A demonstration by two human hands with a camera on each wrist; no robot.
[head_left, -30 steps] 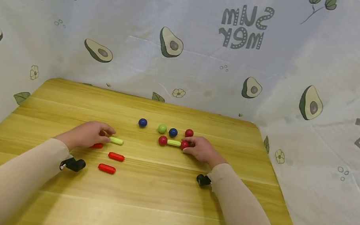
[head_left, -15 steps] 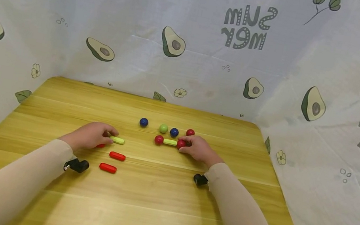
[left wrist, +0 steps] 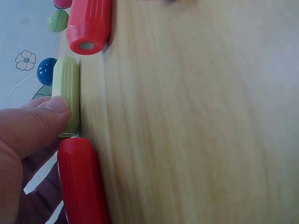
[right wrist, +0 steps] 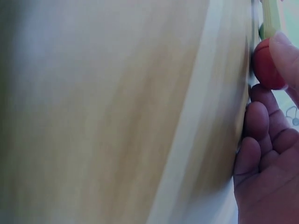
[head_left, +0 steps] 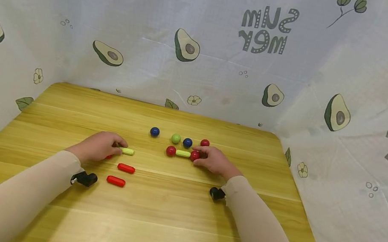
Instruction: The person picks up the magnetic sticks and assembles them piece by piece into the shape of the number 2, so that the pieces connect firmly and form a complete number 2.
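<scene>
On the left of the table, my left hand (head_left: 100, 146) pinches a yellow-green ribbed rod (left wrist: 66, 86) between thumb and fingers. A red rod (left wrist: 83, 182) lies just beside this hand, mostly hidden by it in the head view. My right hand (head_left: 215, 160) holds the right-hand red ball (head_left: 194, 156) of a dumbbell-like piece. That piece has a yellow-green rod (head_left: 183, 153) in the middle and another red ball (head_left: 171, 151) on its left end. In the right wrist view, the thumb presses on the held red ball (right wrist: 267, 65).
Behind the dumbbell-like piece stand a blue ball (head_left: 155, 132), a green ball (head_left: 175, 138), a second blue ball (head_left: 187, 142) and a loose red ball (head_left: 205, 143). Two red rods, one farther (head_left: 126, 168) and one nearer (head_left: 116, 181), lie right of my left forearm. Printed cloth (head_left: 224, 79) borders the wooden table (head_left: 159, 227).
My right hand has shifted slightly left, and the dumbbell-like piece has moved left with it. During the last half second, both hands stay almost still.
</scene>
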